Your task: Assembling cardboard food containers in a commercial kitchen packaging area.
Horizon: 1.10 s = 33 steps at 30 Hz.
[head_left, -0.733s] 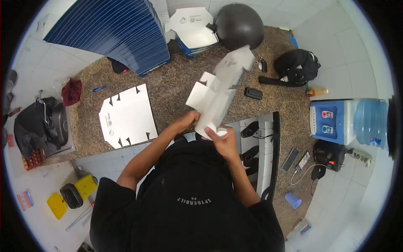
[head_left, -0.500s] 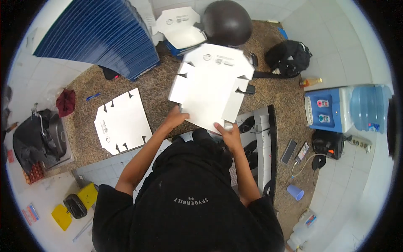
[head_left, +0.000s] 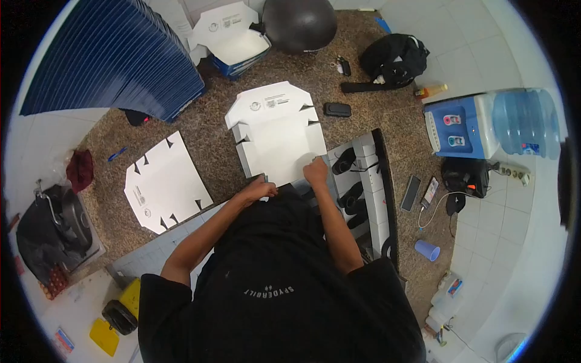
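A white cardboard box blank (head_left: 281,142) lies in front of me at the counter's near edge, its side flaps partly raised and its far flap, with small dark print, spread away from me. My left hand (head_left: 260,190) is closed on its near left corner. At the near right corner my right hand (head_left: 315,172) is closed too, gripping the side flap. Both sets of fingertips are partly hidden. Left of it, a second white blank (head_left: 166,184) lies flat with dark notches along its edges.
A tall stack of blue cardboard (head_left: 115,60) leans at the far left. Behind the blank stand a folded box with raised lid (head_left: 239,48) and a dark helmet (head_left: 301,25). A black pouch (head_left: 337,109), backpack (head_left: 393,60), water dispenser (head_left: 460,127), phones and purple cup (head_left: 427,250) are to the right.
The held blank has come down onto the counter and nearer to me. Its side flaps now stand more raised, and both hands have closed on its near corners. The whole view has shifted slightly.
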### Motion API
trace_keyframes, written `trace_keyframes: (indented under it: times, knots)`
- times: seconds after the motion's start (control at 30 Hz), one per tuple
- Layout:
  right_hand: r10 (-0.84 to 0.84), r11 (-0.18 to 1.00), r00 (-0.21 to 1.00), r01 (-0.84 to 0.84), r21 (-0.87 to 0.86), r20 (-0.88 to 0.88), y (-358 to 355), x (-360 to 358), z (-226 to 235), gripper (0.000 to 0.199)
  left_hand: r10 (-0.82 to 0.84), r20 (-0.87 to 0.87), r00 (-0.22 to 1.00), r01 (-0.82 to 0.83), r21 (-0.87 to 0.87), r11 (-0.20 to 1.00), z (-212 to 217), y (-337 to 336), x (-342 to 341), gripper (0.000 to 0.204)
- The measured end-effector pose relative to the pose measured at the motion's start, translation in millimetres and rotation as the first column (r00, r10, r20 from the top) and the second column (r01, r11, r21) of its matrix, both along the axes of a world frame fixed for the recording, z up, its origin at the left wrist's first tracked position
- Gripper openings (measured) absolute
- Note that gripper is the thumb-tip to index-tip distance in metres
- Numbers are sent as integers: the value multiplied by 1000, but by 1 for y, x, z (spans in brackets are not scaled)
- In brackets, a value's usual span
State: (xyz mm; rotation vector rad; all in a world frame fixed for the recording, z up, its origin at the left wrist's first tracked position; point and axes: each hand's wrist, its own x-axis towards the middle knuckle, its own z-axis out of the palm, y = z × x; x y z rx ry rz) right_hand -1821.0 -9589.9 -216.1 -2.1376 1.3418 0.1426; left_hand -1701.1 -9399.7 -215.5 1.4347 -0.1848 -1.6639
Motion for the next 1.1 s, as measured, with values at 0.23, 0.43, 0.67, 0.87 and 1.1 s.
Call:
trace_keyframes:
  times: [0.23, 0.43, 0.67, 0.87, 1.1]
  knots:
    - [-175, 983, 982, 178, 39, -76, 14, 25, 9, 88, -22, -76, 997, 22, -2, 1000, 8, -1, 4, 41]
    - [-324, 940, 931, 337, 58, -168, 34, 39, 11, 116, -13, -116, 993, 12, -15, 1000, 10, 1, 5, 48]
    - [-343, 931, 932, 354, 93, -115, 21, 16, -10, 111, 43, -107, 993, -49, -56, 997, 3, 8, -3, 54]
    - [-315, 831, 944, 226, 508, 96, 10, -33, -18, 45, 160, -92, 983, -165, -50, 985, -3, 31, 13, 41]
    - [-152, 988, 988, 152, 14, 30, 54, -14, -8, 31, 174, -52, 983, -176, -21, 984, -8, 38, 14, 46]
